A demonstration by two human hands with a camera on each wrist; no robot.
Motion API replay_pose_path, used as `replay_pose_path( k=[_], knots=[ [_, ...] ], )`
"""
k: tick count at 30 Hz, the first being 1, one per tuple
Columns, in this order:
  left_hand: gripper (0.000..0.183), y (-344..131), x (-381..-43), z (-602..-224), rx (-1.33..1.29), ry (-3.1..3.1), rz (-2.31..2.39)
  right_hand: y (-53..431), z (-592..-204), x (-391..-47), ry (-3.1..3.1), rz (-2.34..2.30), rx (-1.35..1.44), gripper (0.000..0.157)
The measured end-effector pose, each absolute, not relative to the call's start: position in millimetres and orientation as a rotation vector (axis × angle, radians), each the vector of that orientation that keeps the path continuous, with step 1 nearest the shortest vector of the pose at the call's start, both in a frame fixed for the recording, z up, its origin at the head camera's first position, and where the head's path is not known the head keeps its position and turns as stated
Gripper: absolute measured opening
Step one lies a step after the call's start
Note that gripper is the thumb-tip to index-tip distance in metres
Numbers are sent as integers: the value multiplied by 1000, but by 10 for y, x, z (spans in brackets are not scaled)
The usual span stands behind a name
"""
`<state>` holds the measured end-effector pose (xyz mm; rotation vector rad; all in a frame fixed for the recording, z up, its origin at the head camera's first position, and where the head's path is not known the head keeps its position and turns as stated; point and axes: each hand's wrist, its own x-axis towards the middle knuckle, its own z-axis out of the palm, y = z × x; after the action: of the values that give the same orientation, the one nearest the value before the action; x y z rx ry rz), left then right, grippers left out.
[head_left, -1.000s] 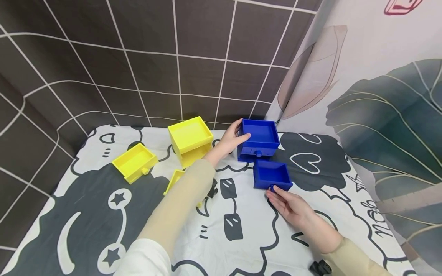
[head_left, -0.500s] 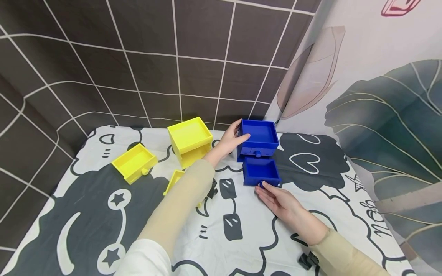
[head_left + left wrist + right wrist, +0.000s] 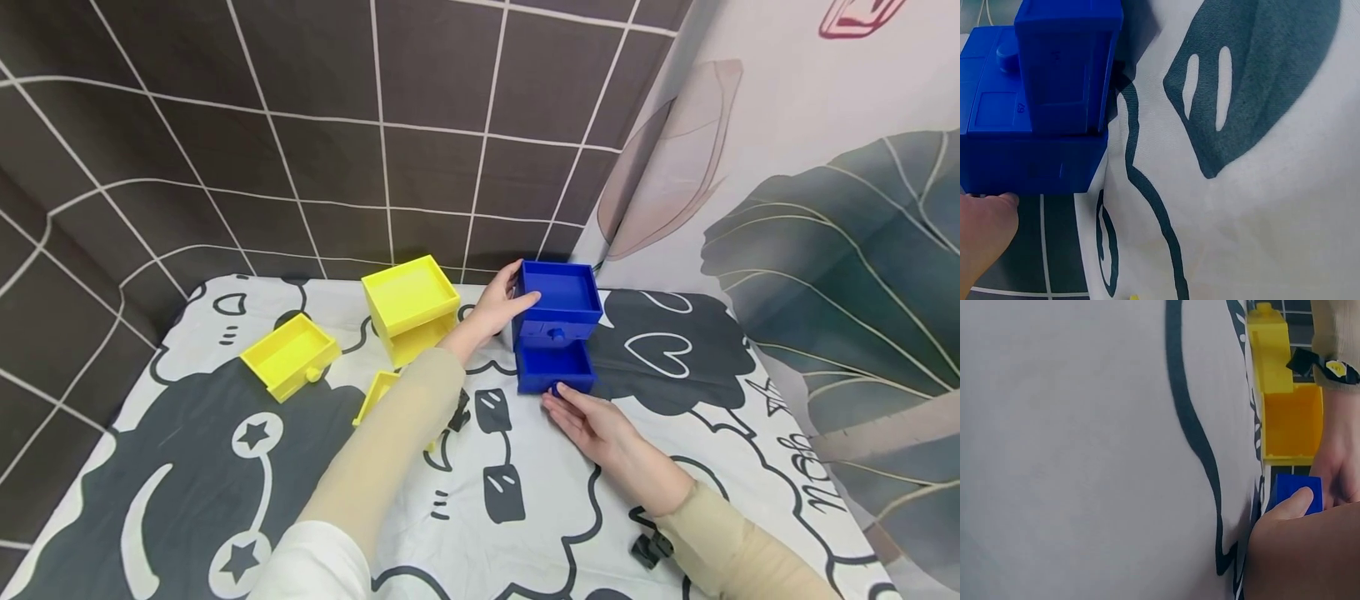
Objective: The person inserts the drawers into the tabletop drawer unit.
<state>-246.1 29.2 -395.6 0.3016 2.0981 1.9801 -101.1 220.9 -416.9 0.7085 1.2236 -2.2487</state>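
A small blue cabinet [image 3: 561, 288] stands at the back right in the head view, with one drawer in its upper slot. Below, a second blue drawer [image 3: 534, 383] sits partly inside the lower slot, its front sticking out toward me. My left hand [image 3: 498, 308] holds the cabinet by its left side, thumb over the top rim. My right hand [image 3: 600, 427] pinches the lower drawer's knob from the front. In the left wrist view the cabinet [image 3: 1029, 165] shows with the drawer [image 3: 1063, 94] jutting from it. My right thumb lies near a blue drawer [image 3: 1284, 487] in the right wrist view.
A yellow cabinet [image 3: 412, 300] with an open front stands left of the blue one. One yellow drawer [image 3: 288, 354] lies farther left; another yellow drawer [image 3: 372, 393] is partly behind my left forearm. A dark checked wall [image 3: 300, 158] rises behind the patterned cloth [image 3: 517, 550].
My right hand has moved left and away from me, bringing the lower blue drawer from in front of the cabinet into its lower slot. My left hand keeps its hold.
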Motion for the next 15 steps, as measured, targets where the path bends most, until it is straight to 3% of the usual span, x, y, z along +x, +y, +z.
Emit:
replay_pose_path(
  k=[15],
  knots=[
    [77,294,-2448,-3944,297,2107,1973,2222,-4142,-1014,1236,-2246,708,29]
  ],
)
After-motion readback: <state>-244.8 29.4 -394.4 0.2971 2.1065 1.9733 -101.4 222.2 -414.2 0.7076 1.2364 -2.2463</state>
